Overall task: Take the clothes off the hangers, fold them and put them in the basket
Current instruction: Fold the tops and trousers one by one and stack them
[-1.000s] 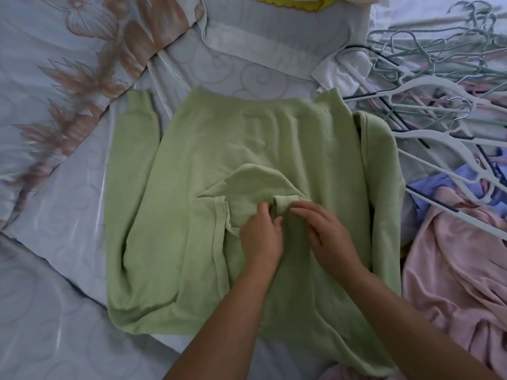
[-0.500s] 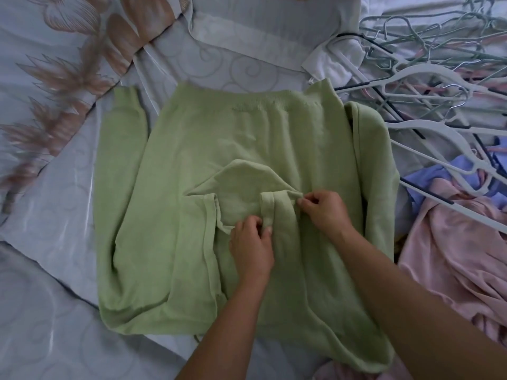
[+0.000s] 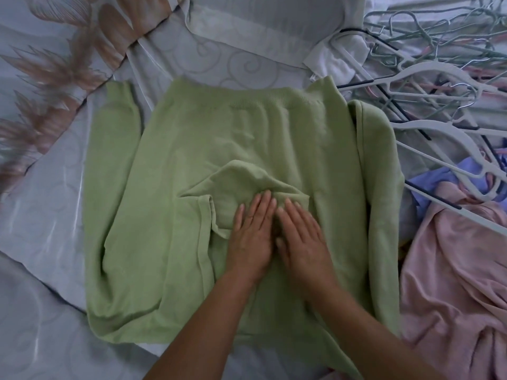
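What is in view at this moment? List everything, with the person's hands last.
sweatshirt: one, light green, spread on the bed, centre
hangers: tangled pile, too many to count, white and pale green, upper right
pink garment: one, pale pink, crumpled, lower right
lilac garment: one, lilac, under hangers, right
white cloth: one, white, beside the hangers
bed sheet: one, grey with swirls, under everything
floral cover: one, grey with brown flowers, upper left
left hand: flat on the sweatshirt
right hand: flat beside it
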